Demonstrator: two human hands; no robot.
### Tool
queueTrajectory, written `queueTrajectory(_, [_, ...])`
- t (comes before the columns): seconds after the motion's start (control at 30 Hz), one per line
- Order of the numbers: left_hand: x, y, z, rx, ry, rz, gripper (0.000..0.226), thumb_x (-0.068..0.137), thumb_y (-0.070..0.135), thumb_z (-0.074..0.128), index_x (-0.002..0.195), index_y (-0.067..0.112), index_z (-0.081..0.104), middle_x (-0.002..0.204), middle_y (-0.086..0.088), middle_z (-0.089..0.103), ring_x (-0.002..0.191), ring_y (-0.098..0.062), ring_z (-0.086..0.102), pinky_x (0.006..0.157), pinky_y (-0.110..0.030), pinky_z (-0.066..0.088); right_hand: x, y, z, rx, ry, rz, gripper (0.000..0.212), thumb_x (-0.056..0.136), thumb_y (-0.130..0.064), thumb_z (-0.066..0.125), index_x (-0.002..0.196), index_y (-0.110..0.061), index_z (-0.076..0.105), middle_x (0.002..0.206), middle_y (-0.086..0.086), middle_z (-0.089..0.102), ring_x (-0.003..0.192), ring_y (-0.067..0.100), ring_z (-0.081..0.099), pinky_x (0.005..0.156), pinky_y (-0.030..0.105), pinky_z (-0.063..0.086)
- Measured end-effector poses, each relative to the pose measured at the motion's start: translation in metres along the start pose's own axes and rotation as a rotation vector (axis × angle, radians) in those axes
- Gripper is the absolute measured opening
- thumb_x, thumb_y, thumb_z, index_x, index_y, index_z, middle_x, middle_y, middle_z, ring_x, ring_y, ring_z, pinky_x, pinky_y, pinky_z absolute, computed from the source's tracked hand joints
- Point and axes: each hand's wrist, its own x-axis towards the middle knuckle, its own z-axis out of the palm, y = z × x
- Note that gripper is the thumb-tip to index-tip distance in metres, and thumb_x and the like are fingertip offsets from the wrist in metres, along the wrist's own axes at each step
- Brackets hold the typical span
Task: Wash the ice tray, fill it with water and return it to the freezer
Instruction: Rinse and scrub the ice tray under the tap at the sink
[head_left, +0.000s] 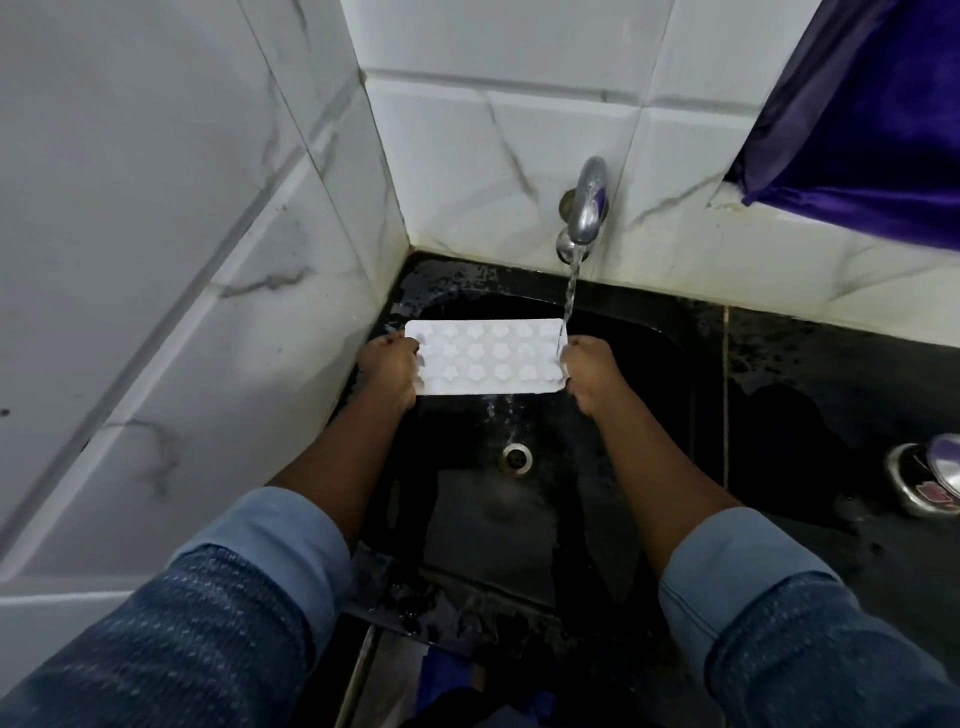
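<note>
A white ice tray (488, 357) with several star-shaped cells is held flat over the black sink (649, 374). My left hand (389, 366) grips its left end and my right hand (592, 371) grips its right end. Water runs from the metal tap (587, 205) on the back wall and lands on the tray's right end, beside my right hand. Some water drips off the tray's near edge toward the drain (517, 458).
White marbled tile walls close in on the left and behind the sink. A wet black counter (831, 374) extends to the right, with a steel container (927, 480) at its right edge. A purple curtain (872, 114) hangs at the upper right.
</note>
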Motion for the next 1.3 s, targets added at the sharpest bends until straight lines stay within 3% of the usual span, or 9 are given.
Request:
queueTrajectory(0.13, [0.003,-0.003,-0.011,0.015,0.086,0.006,0.006,0.088,0.006,0.072,0.085,0.001,0.071,0.057,-0.011,0.052,0.036,-0.018,0.041,0.038,-0.014,0.029,-0.009,-0.001,0.012,-0.013,-0.035,0.074,0.015,0.092,0.005,0.055,0.089,0.001,0.069,0.089,0.026,0.068,0.075,0.036,0.068,0.072,0.052,0.058])
queueTrajectory(0.27, [0.003,-0.005,-0.012,0.096,0.138,0.008,0.024,0.083,0.006,0.077,0.069,0.003,0.058,0.057,-0.01,0.054,0.043,-0.022,0.044,0.059,-0.031,0.041,-0.013,-0.005,0.013,-0.008,-0.037,0.134,0.012,0.093,0.0,0.059,0.097,0.0,0.071,0.091,0.021,0.071,0.079,0.036,0.071,0.066,0.043,0.057])
queueTrajectory(0.37, [-0.006,-0.011,-0.008,0.157,0.143,-0.016,0.012,0.085,0.008,0.071,0.09,-0.002,0.067,0.075,-0.013,0.063,0.052,-0.023,0.051,0.058,-0.028,0.044,-0.013,-0.003,0.006,-0.084,-0.021,0.113,0.016,0.091,-0.003,0.057,0.099,0.001,0.071,0.087,0.018,0.07,0.072,0.029,0.066,0.062,0.036,0.05])
queueTrajectory(0.47, [-0.007,-0.028,0.0,0.177,0.114,-0.033,0.042,0.081,0.015,0.069,0.121,0.001,0.068,0.101,-0.016,0.071,0.074,-0.03,0.067,0.067,-0.035,0.057,-0.016,0.006,-0.009,-0.189,-0.014,0.09,0.019,0.091,-0.006,0.056,0.104,0.0,0.069,0.093,0.017,0.072,0.08,0.032,0.069,0.068,0.038,0.054])
queueTrajectory(0.6, [-0.021,-0.042,0.014,0.184,0.061,-0.075,0.005,0.088,0.003,0.066,0.093,0.0,0.066,0.074,-0.015,0.06,0.056,-0.026,0.052,0.062,-0.035,0.049,-0.016,0.021,-0.038,-0.204,-0.038,0.11,0.022,0.091,-0.009,0.055,0.107,-0.002,0.07,0.101,0.021,0.074,0.092,0.038,0.072,0.078,0.049,0.06])
queueTrajectory(0.87, [-0.048,-0.051,0.067,0.108,-0.236,-0.05,0.012,0.094,-0.005,0.063,0.096,0.007,0.065,0.076,-0.013,0.067,0.058,-0.026,0.06,0.056,-0.035,0.051,-0.01,0.025,-0.099,-0.011,0.161,0.073,0.017,0.099,0.002,0.058,0.114,0.002,0.067,0.106,0.019,0.067,0.092,0.032,0.064,0.051,0.027,0.054])
queueTrajectory(1.0, [-0.056,-0.048,0.086,0.202,-0.278,0.061,0.014,0.091,-0.005,0.067,0.094,0.008,0.065,0.086,-0.014,0.071,0.063,-0.026,0.065,0.059,-0.034,0.056,-0.009,0.025,-0.119,-0.011,0.213,0.033,0.024,0.1,-0.001,0.053,0.12,0.001,0.067,0.114,0.018,0.07,0.1,0.037,0.069,0.066,0.032,0.057])
queueTrajectory(1.17, [-0.057,-0.048,0.096,0.298,-0.368,0.209,0.016,0.092,-0.003,0.071,0.104,0.008,0.071,0.107,-0.014,0.077,0.092,-0.029,0.074,0.083,-0.046,0.064,-0.008,0.026,-0.13,0.005,0.309,-0.036,0.021,0.102,-0.003,0.047,0.114,-0.009,0.064,0.115,0.015,0.069,0.103,0.035,0.069,0.089,0.051,0.06])
queueTrajectory(1.3, [-0.074,-0.036,0.092,0.043,-0.651,-0.018,0.028,0.101,-0.002,0.056,0.126,0.002,0.069,0.122,-0.022,0.075,0.09,-0.029,0.077,0.076,-0.042,0.065,-0.012,0.018,-0.122,0.048,0.425,-0.149,0.033,0.097,-0.013,0.042,0.12,-0.02,0.065,0.117,0.007,0.068,0.109,0.032,0.068,0.097,0.051,0.058])
